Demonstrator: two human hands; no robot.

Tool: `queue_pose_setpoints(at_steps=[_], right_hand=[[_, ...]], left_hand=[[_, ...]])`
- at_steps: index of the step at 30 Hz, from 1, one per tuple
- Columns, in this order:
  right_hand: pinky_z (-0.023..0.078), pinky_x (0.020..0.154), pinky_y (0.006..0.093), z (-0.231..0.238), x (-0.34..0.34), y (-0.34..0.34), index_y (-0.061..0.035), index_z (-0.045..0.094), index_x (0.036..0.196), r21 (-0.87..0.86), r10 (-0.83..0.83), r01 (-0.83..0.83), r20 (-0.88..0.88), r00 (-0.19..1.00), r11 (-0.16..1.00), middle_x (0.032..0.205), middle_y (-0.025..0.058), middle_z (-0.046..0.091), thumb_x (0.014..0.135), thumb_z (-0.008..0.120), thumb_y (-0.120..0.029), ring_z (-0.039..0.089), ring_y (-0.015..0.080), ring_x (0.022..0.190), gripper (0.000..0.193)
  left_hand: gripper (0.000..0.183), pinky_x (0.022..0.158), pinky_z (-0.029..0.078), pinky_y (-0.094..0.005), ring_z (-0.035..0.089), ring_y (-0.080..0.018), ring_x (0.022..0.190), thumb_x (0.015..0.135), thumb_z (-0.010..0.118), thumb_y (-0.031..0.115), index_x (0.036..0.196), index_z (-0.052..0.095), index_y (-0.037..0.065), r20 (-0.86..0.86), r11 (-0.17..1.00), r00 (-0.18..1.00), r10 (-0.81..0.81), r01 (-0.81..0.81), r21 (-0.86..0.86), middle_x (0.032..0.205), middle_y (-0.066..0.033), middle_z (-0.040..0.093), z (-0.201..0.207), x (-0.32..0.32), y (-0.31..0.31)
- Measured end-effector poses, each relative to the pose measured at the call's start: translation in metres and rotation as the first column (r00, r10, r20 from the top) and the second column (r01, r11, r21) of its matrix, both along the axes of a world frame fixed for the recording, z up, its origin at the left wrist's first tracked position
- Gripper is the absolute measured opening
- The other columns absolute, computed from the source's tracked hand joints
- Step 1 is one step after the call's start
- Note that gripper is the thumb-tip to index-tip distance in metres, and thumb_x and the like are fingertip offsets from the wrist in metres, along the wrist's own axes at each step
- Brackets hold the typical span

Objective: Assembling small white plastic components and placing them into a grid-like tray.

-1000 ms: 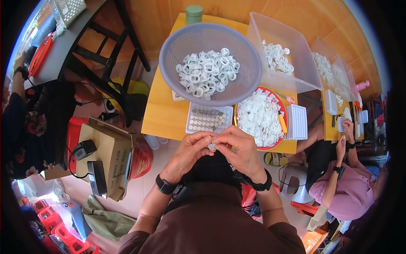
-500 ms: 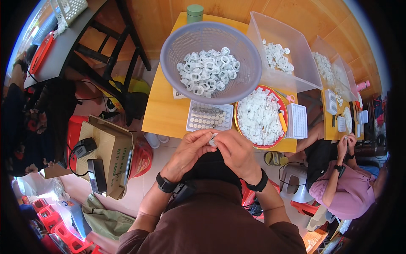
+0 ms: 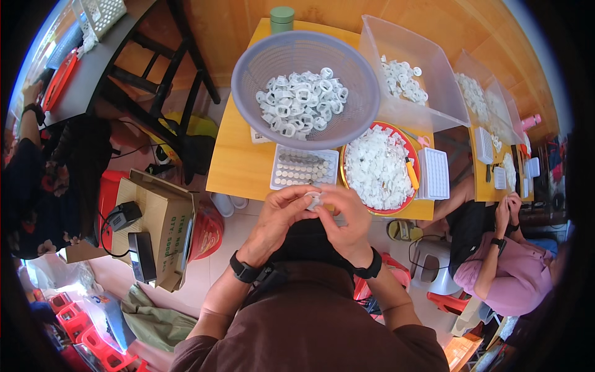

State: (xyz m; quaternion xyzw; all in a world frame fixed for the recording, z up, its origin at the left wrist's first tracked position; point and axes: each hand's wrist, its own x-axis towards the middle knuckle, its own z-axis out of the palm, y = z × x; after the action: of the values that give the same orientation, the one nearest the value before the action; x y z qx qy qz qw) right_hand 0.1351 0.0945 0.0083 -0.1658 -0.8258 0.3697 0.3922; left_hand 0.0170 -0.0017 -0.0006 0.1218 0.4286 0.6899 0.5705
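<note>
Close in front of me, a small round white plastic part [image 3: 314, 199] is pinched between the thumb and fingers of my left hand [image 3: 280, 217]. My right hand [image 3: 348, 222] closes on the same part from the other side; its fingertips are partly blurred. Just beyond my hands lies a white tray [image 3: 273, 168] with rows of small round metallic discs. Behind it stands a grey-purple plastic basket [image 3: 246, 84] heaped with white ring-shaped parts [image 3: 302, 102]. To its right, a red round tray [image 3: 414, 149] holds a pile of small white pieces [image 3: 375, 167].
A yellow tool handle [image 3: 412, 173] lies on the pile's right edge. Beside it is a white compartment tray [image 3: 434, 175]. A clear bin [image 3: 434, 80] and a green canister [image 3: 282, 20] stand farther back. Another person [image 3: 505, 266] works at right; a cardboard box [image 3: 158, 229] is at left.
My right hand has shifted slightly and its fingers have spread around the part, which shows more of its round face. The whole view has moved a little.
</note>
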Motion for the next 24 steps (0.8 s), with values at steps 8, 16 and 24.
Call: queue_pose_setpoints(at_steps=[8,16,24], right_hand=[[0.042,0.057,0.0177,-0.006,0.006,-0.005,0.0012,0.057,0.093,-0.628,0.013,-0.024,-0.022,1.0,0.778,0.09,0.0054,0.055,0.077,0.063,0.003,0.054,0.0075,0.071,0.017],[0.04,0.059,0.0165,-0.007,0.005,-0.001,-0.0006,0.055,0.086,-0.842,0.054,-0.066,-0.044,0.998,0.535,0.078,-0.0012,0.055,0.079,0.06,0.004,0.051,0.0025,0.07,0.01],[0.039,0.058,0.0154,-0.014,0.0,-0.007,-0.0018,0.054,0.081,-0.847,0.001,-0.055,-0.064,0.998,0.529,0.074,-0.0029,0.053,0.075,0.058,0.008,0.049,0.0014,0.067,0.012]], left_hand=[[0.018,0.079,0.053,-0.0281,0.059,-0.0151,0.094,0.086,0.055,0.003,0.103,0.062,0.002,-0.086,0.997,0.993,0.077,-0.075,0.023,0.103,-0.0069,0.058,0.0,0.008,0.005],[0.018,0.071,0.05,-0.0225,0.055,-0.0109,0.085,0.084,0.059,0.003,0.1,0.065,0.003,-0.452,0.996,0.888,0.089,-0.09,0.02,0.094,-0.0039,0.053,-0.007,0.012,0.004],[0.017,0.065,0.047,-0.0199,0.051,-0.0082,0.077,0.081,0.061,0.0,0.096,0.067,0.002,-0.518,0.986,0.842,0.148,-0.164,0.014,0.086,-0.0016,0.049,-0.012,0.015,0.003]])
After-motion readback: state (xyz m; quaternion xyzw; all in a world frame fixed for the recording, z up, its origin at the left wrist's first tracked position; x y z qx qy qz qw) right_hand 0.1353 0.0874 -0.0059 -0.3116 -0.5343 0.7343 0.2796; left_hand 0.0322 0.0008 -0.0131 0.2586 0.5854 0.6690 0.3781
